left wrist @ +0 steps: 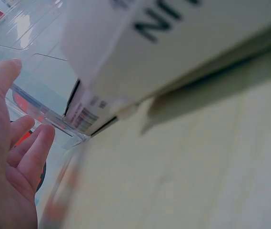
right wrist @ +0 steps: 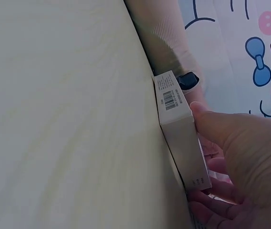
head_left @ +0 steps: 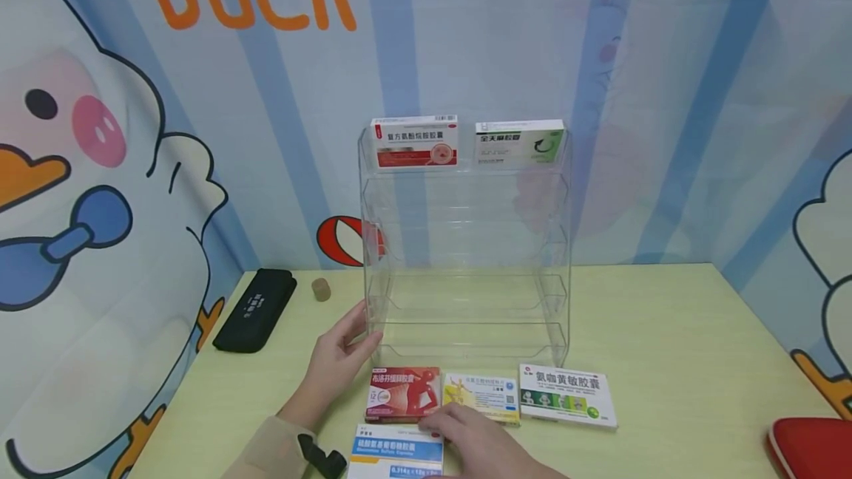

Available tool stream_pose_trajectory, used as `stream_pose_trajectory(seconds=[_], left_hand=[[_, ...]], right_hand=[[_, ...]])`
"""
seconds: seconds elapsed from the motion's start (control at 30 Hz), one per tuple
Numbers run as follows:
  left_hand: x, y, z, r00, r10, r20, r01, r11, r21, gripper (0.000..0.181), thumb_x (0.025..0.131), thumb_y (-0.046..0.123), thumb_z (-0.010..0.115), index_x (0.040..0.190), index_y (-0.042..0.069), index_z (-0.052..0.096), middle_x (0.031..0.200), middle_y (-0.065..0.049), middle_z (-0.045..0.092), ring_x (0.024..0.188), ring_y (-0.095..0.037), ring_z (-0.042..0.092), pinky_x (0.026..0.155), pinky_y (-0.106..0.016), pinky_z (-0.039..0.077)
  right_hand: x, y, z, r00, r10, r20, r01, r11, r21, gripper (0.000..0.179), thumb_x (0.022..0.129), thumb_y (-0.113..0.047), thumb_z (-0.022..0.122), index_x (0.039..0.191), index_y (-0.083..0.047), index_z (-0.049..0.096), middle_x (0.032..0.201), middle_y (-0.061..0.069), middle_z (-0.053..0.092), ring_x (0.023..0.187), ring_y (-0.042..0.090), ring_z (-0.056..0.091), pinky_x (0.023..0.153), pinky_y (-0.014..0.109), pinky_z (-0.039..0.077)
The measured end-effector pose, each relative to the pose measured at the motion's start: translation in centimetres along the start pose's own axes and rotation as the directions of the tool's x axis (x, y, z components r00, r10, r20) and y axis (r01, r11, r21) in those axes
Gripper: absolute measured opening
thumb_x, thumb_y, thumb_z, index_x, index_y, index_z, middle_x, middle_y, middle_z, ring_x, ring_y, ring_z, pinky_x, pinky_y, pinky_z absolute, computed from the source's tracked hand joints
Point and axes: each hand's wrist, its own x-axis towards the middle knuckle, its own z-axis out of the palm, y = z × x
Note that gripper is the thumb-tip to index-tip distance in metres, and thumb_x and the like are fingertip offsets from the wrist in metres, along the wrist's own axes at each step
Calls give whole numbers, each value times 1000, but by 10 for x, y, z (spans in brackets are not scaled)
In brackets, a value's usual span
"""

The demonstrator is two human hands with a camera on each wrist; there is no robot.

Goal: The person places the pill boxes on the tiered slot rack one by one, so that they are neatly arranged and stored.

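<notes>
A clear tiered display rack point(head_left: 466, 335) stands upright on the table. My left hand point(head_left: 336, 361) holds its lower left side, with thumb and fingers on either side of the edge in the left wrist view. At the front, my right hand point(head_left: 489, 449) grips the right end of a blue-and-white medicine box point(head_left: 399, 452) lying flat. Thumb and fingers span that box point(right wrist: 185, 138) in the right wrist view. Behind it lie a red medicine box point(head_left: 399, 394), a yellow-and-white medicine box point(head_left: 489, 394) and a green-and-white medicine box point(head_left: 566, 395).
On the rack's top tier sit a red-and-white box point(head_left: 416, 143) and a white-and-green box point(head_left: 519, 143). A black case point(head_left: 255, 310) and a small brown cylinder point(head_left: 321, 289) lie left of the rack. A red case point(head_left: 812, 447) is at the right front edge.
</notes>
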Motion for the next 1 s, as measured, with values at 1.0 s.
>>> stream_pose_trajectory(seconds=[1.0], left_hand=[[0, -1, 0, 1000, 5, 7, -5, 1000, -31, 68, 106, 27, 76, 168, 28, 48, 162, -7, 63, 147, -34, 64, 109, -33, 62]], right_hand=[[-1, -8, -27, 996, 75, -43, -54, 929, 365, 31, 99, -34, 83, 129, -28, 79, 127, -9, 74, 103, -1, 65, 95, 16, 62]])
